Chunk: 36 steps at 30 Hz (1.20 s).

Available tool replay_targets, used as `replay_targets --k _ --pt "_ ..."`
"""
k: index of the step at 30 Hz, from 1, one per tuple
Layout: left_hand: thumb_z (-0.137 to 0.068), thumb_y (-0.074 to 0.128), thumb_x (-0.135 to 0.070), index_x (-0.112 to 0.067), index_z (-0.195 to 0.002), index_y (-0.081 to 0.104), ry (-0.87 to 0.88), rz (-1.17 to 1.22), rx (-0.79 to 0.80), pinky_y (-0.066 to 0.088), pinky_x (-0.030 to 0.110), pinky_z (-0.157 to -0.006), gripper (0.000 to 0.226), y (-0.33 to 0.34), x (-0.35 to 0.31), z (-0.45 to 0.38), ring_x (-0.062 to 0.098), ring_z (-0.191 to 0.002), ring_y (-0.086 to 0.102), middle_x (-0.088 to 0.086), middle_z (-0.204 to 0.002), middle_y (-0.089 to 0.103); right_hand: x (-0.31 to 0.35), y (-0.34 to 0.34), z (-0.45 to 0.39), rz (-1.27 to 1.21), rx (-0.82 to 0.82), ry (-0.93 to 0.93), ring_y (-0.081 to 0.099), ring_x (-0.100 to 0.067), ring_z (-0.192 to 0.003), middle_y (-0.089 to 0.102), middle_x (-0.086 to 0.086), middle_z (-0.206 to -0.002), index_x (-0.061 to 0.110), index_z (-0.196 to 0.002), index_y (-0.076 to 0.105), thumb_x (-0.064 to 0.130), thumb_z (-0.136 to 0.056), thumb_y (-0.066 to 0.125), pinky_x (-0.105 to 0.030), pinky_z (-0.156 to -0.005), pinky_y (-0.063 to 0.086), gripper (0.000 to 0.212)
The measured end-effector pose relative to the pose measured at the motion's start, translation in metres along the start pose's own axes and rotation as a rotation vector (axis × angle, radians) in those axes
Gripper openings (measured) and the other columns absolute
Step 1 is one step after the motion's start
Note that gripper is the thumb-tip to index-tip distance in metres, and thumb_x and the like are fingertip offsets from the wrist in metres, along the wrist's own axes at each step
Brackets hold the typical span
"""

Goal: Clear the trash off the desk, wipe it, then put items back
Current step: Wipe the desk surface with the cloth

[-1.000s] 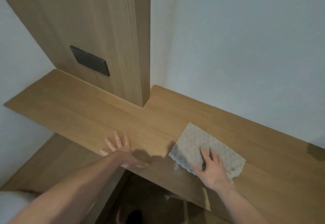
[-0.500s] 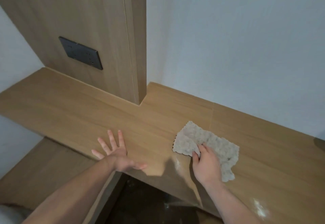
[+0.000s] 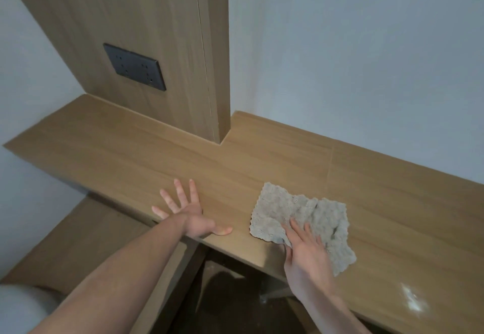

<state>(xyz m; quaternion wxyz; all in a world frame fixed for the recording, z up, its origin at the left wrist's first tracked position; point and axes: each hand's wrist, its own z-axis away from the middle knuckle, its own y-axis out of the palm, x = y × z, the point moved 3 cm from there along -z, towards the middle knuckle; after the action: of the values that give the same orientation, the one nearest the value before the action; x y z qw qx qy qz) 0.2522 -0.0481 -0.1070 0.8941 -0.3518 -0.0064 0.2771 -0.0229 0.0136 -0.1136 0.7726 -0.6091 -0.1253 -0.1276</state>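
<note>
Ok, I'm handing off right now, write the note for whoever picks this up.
Left hand: open, fingers spread, palm flat on the desk near its front edge.
Right hand: straight fingers pressing the grey cloth onto the desk; no grip round it.
Cloth lies rumpled, right of the left hand.
Done: no trash in view on the desk.
Left: finish wiping, then put items back; none are in view.

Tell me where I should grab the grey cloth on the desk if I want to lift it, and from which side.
Probably the raised fold in the grey cloth, just beyond the right hand. The rest lies flat on the desk, but that rumpled ridge stands up enough to pinch. Come from above, on the near side, since the right hand's fingers already rest there. The left hand lies spread on the desk, apart from the cloth.
</note>
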Motion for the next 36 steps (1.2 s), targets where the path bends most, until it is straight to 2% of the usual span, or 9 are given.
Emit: replay_targets --k 4,7,11,14,21,26,29,34,36 --pt "-0.040 0.074 -0.095 -0.033 -0.144 -0.049 0.014 -0.004 0.011 -0.020 0.074 -0.114 0.172 -0.002 0.001 0.000 0.044 -0.135 -0.051 0.005 -0.143 -0.062 -0.010 -0.048 -0.018 -0.165 -0.186 0.054 0.060 -0.019 -0.127 0.059 0.008 -0.146 0.038 -0.154 0.044 0.020 -0.107 0.046 -0.038 -0.103 0.053 0.050" --pt "-0.041 0.072 -0.096 -0.033 -0.145 -0.048 0.023 -0.030 0.009 -0.019 0.075 -0.114 0.171 -0.001 0.001 -0.002 0.046 -0.137 -0.049 0.006 -0.146 -0.060 -0.014 -0.069 -0.057 -0.258 -0.165 0.035 0.044 -0.021 -0.144 0.049 0.004 -0.156 0.027 -0.154 0.047 0.021 -0.109 0.045 -0.036 -0.119 0.036 0.046" --pt "-0.037 0.071 -0.098 -0.032 -0.146 -0.047 -0.008 -0.054 -0.009 -0.015 0.076 -0.115 0.174 0.000 -0.001 0.000 0.047 -0.141 -0.046 0.007 -0.149 -0.058 -0.002 -0.027 -0.070 -0.107 0.184 0.046 0.011 -0.034 -0.159 0.017 0.007 -0.171 0.031 -0.159 0.039 0.039 -0.110 0.039 -0.052 -0.130 0.012 0.050" --pt "-0.038 0.072 -0.097 -0.031 -0.146 -0.046 -0.011 -0.060 -0.015 -0.014 0.076 -0.115 0.173 0.000 -0.002 0.001 0.046 -0.141 -0.045 0.007 -0.150 -0.057 0.009 0.003 -0.038 0.065 0.115 0.019 0.001 -0.035 -0.160 0.001 0.007 -0.173 0.042 -0.162 0.022 0.038 -0.111 0.034 -0.053 -0.130 0.011 0.052" --pt "-0.040 0.070 -0.099 -0.030 -0.148 -0.045 -0.010 -0.057 -0.008 -0.011 0.076 -0.116 0.172 -0.001 0.000 0.007 0.048 -0.143 -0.042 0.008 -0.152 -0.055 -0.013 -0.005 0.060 0.028 -0.051 -0.036 0.036 -0.002 -0.149 0.030 0.023 -0.164 0.039 -0.159 0.032 0.023 -0.104 0.059 -0.028 -0.117 0.039 0.064" --pt "-0.040 0.066 -0.101 -0.030 -0.148 -0.045 0.008 -0.085 -0.018 -0.009 0.076 -0.117 0.170 -0.002 -0.001 0.006 0.050 -0.144 -0.040 0.010 -0.154 -0.053 -0.066 -0.062 0.053 -0.222 -0.222 0.075 0.052 -0.014 -0.139 0.057 0.012 -0.149 0.034 -0.146 0.058 0.003 -0.098 0.059 -0.036 -0.119 0.040 0.057" --pt "-0.038 0.065 -0.103 -0.031 -0.147 -0.046 0.006 -0.099 -0.024 -0.009 0.077 -0.117 0.172 0.000 -0.001 0.005 0.049 -0.144 -0.039 0.009 -0.153 -0.053 -0.067 -0.085 0.021 -0.282 -0.245 0.106 0.036 -0.019 -0.151 0.044 0.007 -0.161 0.035 -0.148 0.055 0.015 -0.104 0.054 -0.041 -0.125 0.030 0.049" --pt "-0.036 0.067 -0.101 -0.032 -0.147 -0.045 -0.019 -0.093 -0.032 -0.009 0.076 -0.118 0.173 0.001 -0.001 0.005 0.048 -0.145 -0.038 0.008 -0.154 -0.053 -0.033 -0.025 -0.001 -0.110 0.130 0.133 -0.006 -0.031 -0.160 -0.003 0.003 -0.174 0.042 -0.159 0.032 0.052 -0.107 0.037 -0.057 -0.129 0.003 0.053" --pt "-0.036 0.068 -0.101 -0.032 -0.147 -0.045 -0.023 -0.089 -0.032 -0.009 0.075 -0.118 0.173 0.000 -0.002 0.004 0.048 -0.145 -0.039 0.007 -0.154 -0.053 -0.026 0.008 0.011 0.017 0.050 0.091 -0.005 -0.031 -0.160 -0.003 0.001 -0.174 0.044 -0.161 0.024 0.054 -0.107 0.035 -0.056 -0.128 0.000 0.056"
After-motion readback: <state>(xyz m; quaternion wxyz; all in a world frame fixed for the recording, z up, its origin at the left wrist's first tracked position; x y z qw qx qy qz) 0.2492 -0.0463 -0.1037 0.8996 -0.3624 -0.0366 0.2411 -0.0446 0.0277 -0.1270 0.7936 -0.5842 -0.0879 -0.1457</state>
